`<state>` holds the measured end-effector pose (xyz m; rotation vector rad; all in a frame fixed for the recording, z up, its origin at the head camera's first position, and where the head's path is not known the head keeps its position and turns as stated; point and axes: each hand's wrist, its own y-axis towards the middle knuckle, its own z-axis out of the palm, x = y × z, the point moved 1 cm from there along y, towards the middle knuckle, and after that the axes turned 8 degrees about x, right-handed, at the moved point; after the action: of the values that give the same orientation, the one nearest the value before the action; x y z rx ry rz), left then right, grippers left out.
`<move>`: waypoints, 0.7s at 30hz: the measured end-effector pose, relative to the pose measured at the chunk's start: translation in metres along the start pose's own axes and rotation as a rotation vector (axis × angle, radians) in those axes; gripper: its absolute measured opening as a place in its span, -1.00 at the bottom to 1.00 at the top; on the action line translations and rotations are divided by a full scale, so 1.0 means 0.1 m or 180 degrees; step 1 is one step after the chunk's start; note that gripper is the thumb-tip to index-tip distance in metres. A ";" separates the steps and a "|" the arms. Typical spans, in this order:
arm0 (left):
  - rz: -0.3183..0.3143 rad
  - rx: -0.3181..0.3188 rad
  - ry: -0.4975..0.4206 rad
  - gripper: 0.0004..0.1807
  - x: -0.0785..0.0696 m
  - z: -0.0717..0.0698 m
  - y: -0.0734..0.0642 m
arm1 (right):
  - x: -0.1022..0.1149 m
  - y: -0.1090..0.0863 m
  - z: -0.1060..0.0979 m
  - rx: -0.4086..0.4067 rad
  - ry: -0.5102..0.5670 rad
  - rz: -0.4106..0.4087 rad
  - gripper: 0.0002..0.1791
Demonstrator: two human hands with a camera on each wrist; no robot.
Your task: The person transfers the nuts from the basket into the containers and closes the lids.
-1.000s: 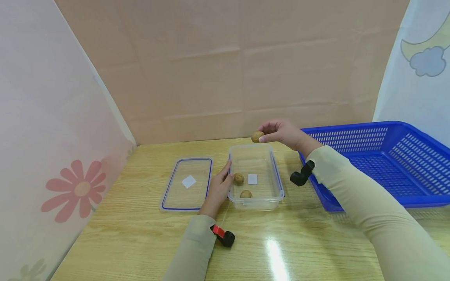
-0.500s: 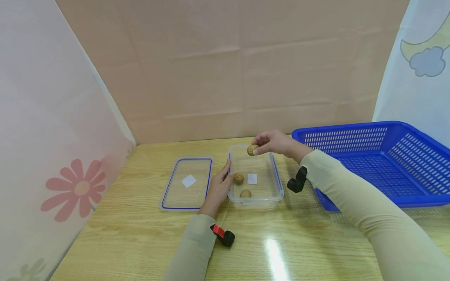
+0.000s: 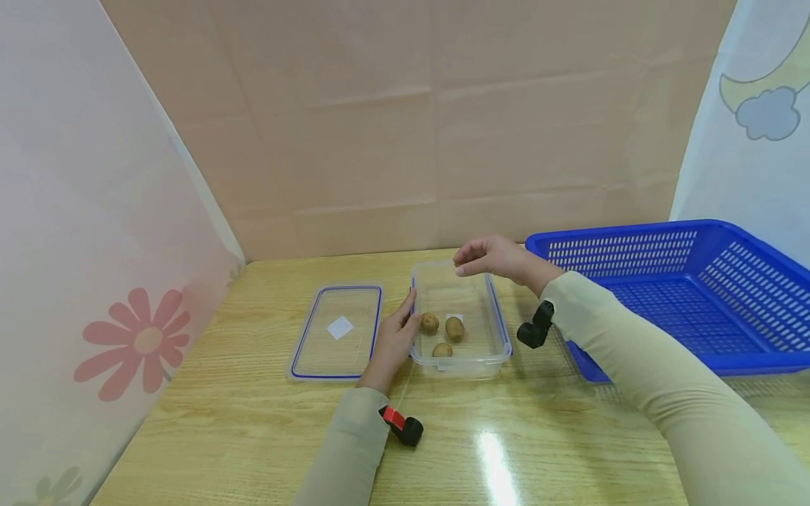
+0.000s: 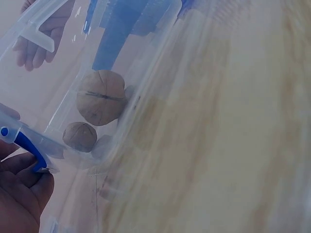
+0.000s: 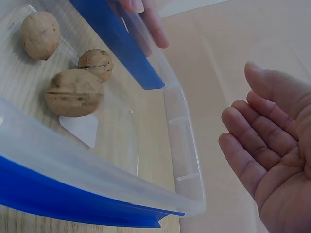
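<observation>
My left hand (image 3: 395, 337) holds the left side of a clear plastic food container (image 3: 500, 327); in the left wrist view its fingers (image 4: 36, 187) bend about a blue-edged latch flap (image 4: 30, 149). Inside the container lie three walnuts: one by the left wall (image 3: 429, 322), a walnut over the white label (image 3: 454, 329) and a walnut near the front (image 3: 442, 349). Over the container's back right part hovers my right hand (image 3: 496, 258), holding nothing. The right wrist view shows its fingers (image 5: 248, 133) loosely bent and its thumb apart from them.
Left of the container, a clear lid with a blue seal (image 3: 316, 358) lies flat on the wooden table (image 3: 253, 422). A large blue plastic basket (image 3: 747, 362) stands at the right, close to my right forearm. A beige wall (image 3: 348, 140) rises behind the table.
My right hand came down and left over the container and let go of a walnut, which now lies inside on the label. My left hand stayed in place.
</observation>
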<state>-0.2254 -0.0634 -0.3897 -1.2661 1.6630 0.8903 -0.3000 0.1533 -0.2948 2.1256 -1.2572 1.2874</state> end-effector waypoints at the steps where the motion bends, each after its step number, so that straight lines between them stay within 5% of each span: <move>1: 0.0002 -0.0002 0.0007 -0.47 0.00 0.00 0.00 | 0.00 0.00 0.00 -0.0008 0.0011 0.0007 -0.67; 21: 0.0079 0.0018 0.0050 -0.46 0.01 0.00 -0.01 | 0.10 -0.27 -0.31 -0.0311 0.0027 0.0079 -0.60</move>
<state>-0.2244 -0.0639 -0.3912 -1.2539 1.6958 0.8920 -0.2923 0.1834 -0.2670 2.0411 -1.3194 1.2180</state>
